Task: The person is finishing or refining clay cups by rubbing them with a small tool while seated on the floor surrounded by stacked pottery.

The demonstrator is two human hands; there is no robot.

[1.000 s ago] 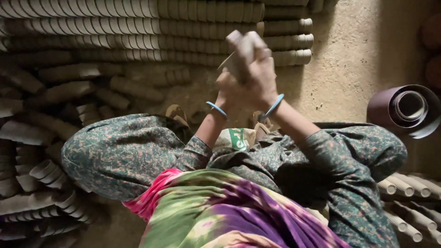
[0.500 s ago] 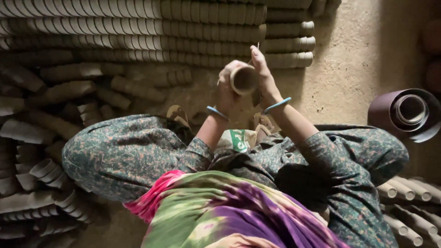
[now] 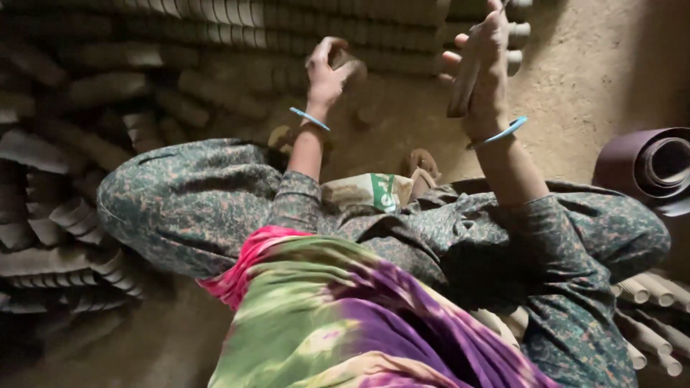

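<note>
Head view: a small brown clay cup [image 3: 346,63] is grasped by the left hand [image 3: 327,72], reached out at about 12 o'clock toward the rows of stacked clay cups [image 3: 237,21]. A flat tan strip-like piece [image 3: 463,86] is gripped by the right hand [image 3: 485,68], raised at 1 o'clock, its long axis near upright. The hands are held apart; the cup lies nearer the rows.

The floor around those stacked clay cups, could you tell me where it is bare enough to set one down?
Bare earth floor lies right of the right hand, between the cup rows and the dark roll. A smaller patch sits below the left hand, ahead of the knees. The left side is crowded with piled cups; more lie at lower right.
</note>
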